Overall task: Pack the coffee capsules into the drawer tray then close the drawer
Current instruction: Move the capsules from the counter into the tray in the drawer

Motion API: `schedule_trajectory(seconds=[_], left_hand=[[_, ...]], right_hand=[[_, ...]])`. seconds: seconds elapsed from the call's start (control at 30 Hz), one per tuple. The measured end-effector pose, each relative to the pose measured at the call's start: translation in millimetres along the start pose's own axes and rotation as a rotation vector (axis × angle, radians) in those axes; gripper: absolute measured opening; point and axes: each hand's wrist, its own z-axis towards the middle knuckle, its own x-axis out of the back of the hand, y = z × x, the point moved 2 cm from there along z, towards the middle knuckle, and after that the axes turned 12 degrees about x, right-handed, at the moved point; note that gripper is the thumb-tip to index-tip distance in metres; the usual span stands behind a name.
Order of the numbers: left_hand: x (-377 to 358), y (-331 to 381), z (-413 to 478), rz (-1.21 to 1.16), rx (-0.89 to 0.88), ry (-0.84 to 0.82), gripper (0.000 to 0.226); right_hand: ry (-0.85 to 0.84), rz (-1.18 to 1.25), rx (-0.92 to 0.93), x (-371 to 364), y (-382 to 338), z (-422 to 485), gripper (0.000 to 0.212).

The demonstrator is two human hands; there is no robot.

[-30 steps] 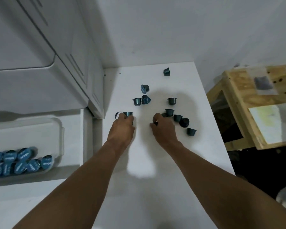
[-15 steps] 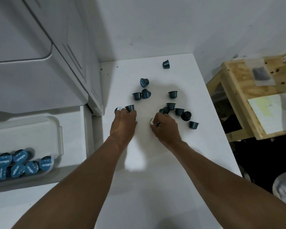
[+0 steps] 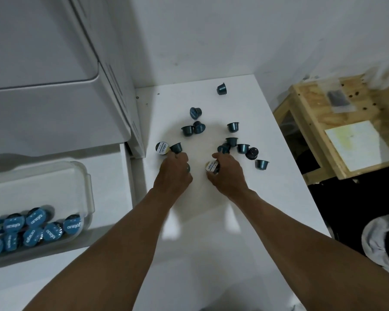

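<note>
Several dark teal coffee capsules (image 3: 233, 126) lie scattered on the white countertop (image 3: 211, 221). My left hand (image 3: 174, 170) is curled over a capsule, with a teal capsule (image 3: 176, 147) and a cream-lidded capsule (image 3: 162, 147) just beyond its fingertips. My right hand (image 3: 228, 172) grips a cream-lidded capsule (image 3: 211, 166). At the lower left, the open drawer holds a white tray (image 3: 83, 176) with several blue-lidded capsules (image 3: 52, 231) in its near end.
A grey cabinet (image 3: 54, 75) rises above the drawer at the left. The wall stands behind the counter. A wooden crate (image 3: 346, 131) sits off the counter's right edge. A white and black shoe (image 3: 386, 241) shows at the lower right.
Both hands have closed on capsules and drawn slightly back toward me. The cream lid now shows in my right hand. The camera view has shifted a little.
</note>
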Motion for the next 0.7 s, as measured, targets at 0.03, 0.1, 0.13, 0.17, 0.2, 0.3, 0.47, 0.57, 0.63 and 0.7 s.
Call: schedule_trajectory(seconds=[0.03, 0.1, 0.13, 0.17, 0.2, 0.3, 0.47, 0.57, 0.63, 0.7], left_hand=[[2, 1, -3, -0.018, -0.021, 0.011, 0.026], [7, 4, -10, -0.034, -0.069, 0.04, 0.031], [11, 6, -14, -0.041, -0.083, 0.049, 0.033], [16, 8, -18, -0.055, -0.094, 0.061, 0.035], [21, 10, -22, -0.072, -0.1, 0.072, 0.037], [37, 15, -39, -0.107, -0.112, 0.115, 0.039], [60, 21, -77, -0.09, -0.083, 0.186, 0.043], [73, 26, -110, -0.105, -0.069, 0.242, 0.041], [80, 30, -136, -0.12, -0.073, 0.291, 0.043], [87, 29, -163, -0.144, -0.055, 0.338, 0.044]], right_hand=[[0.0, -0.008, 0.003, 2, -2, -1, 0.045], [0.011, -0.009, 0.011, 7, -6, -3, 0.042], [0.016, -0.001, 0.015, 10, -9, -4, 0.042], [0.02, 0.013, 0.024, 14, -12, -5, 0.042], [0.025, 0.029, 0.037, 18, -15, -6, 0.042], [0.042, 0.064, 0.078, 30, -25, -12, 0.043], [0.06, 0.08, 0.14, 55, -40, -31, 0.046], [0.041, 0.08, 0.165, 69, -51, -49, 0.049], [0.041, 0.064, 0.21, 78, -63, -65, 0.049], [0.055, 0.066, 0.275, 85, -77, -84, 0.049]])
